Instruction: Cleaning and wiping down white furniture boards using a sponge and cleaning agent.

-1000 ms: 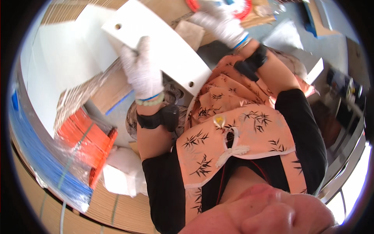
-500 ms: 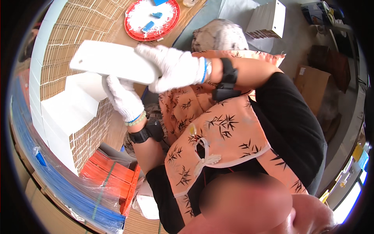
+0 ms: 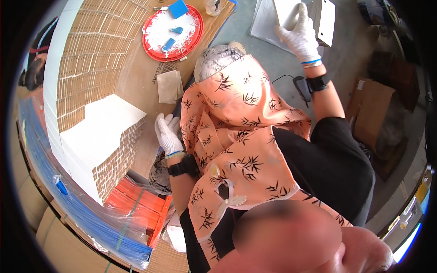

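Note:
My right hand (image 3: 301, 40), in a white knit glove, reaches out to the far right. Its thumb and fingers are spread along the edge of a flat white panel (image 3: 287, 12) and grip it. The panel stands beside a row of similar white panels (image 3: 326, 23) with small dark holes in their ends; the contact between them is partly hidden. My left hand (image 3: 168, 135), gloved the same way, is by my lap at the edge of the cardboard surface. It holds nothing, and its fingers are partly spread. A folded beige cloth (image 3: 170, 87) lies just beyond it.
A red round tray (image 3: 200, 38) holds white powder and several blue blocks (image 3: 168, 44). Large stacks of white panels (image 3: 98, 132) stand on the left. Orange plastic pieces (image 3: 132, 200) lie near the lower left. A cardboard box (image 3: 369, 107) is on the right; a clear cup (image 3: 213, 6) stands beyond the tray.
Both hands held a white panel over the left stacks; now my right hand has it at the far right row. My left hand has let go and dropped back near my lap.

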Demonstrator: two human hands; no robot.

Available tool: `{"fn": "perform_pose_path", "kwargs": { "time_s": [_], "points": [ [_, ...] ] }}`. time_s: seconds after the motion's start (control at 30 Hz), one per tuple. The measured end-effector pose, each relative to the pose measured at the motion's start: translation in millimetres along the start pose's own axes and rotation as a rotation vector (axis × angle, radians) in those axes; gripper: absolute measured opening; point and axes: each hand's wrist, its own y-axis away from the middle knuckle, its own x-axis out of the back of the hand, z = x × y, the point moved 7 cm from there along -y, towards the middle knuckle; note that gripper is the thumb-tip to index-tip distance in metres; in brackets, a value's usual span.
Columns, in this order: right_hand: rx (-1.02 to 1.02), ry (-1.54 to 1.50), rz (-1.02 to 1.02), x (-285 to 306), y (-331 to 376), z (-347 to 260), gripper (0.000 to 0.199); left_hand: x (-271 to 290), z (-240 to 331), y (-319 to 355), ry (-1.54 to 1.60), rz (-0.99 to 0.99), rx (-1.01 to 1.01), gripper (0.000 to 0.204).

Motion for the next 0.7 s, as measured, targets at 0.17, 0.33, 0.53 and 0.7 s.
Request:
{"fn": "perform_pose_path", "kwargs": {
  "time_s": [0.17, 0.33, 0.53, 0.7],
  "points": [
    [-0.166, 0.03, -0.167, -63, 1, 58, 0.108, -18, -14, 15, -0.191, -0.004, 0.166, 0.067],
    [-0.601, -0.165, -0.487, -131, 38, 124, 0.106, -18, -30, 19, -0.2, -0.05, 0.25, 0.052],
    [-0.802, -0.031, -0.434, -160, 26, 186, 0.101, -11, -34, 27, -0.193, 0.039, 0.367, 0.052],
    [-0.833, 0.1, -0.425, -175, -6, 233, 0.097, -10, -11, 33, -0.285, 0.034, 0.276, 0.051]
  ]
}}
